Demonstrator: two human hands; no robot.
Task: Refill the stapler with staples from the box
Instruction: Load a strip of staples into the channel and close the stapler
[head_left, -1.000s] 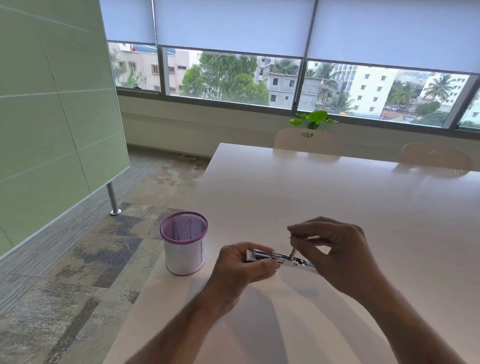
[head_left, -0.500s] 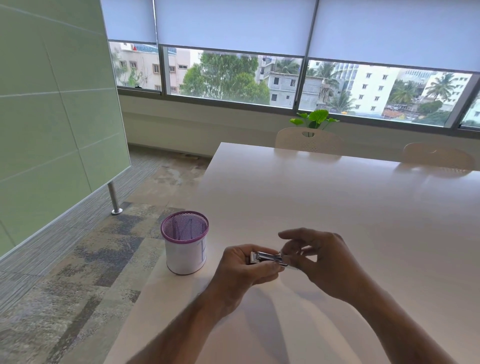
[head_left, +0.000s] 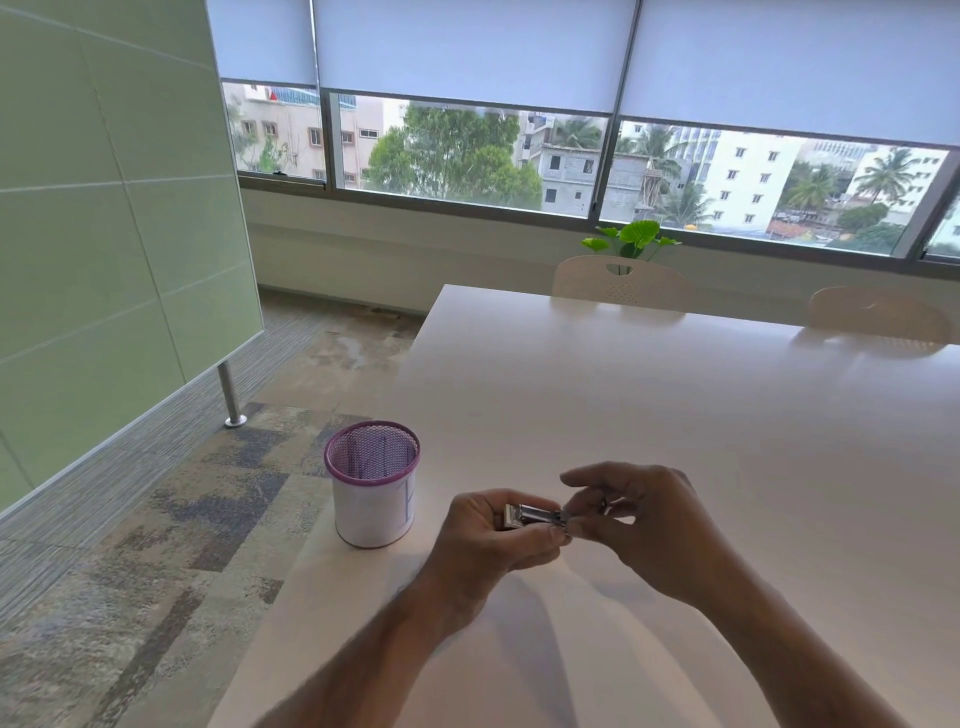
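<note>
Your left hand (head_left: 493, 535) covers the underside and near end of the stapler (head_left: 535, 517), so you see only its metal top. Your right hand (head_left: 644, 525) hides the stapler's far end; what its fingertips pinch there is too small and blurred to tell. The mesh cup (head_left: 373, 483) holds dark contents you cannot identify. Both forearms run off the lower edge.
</note>
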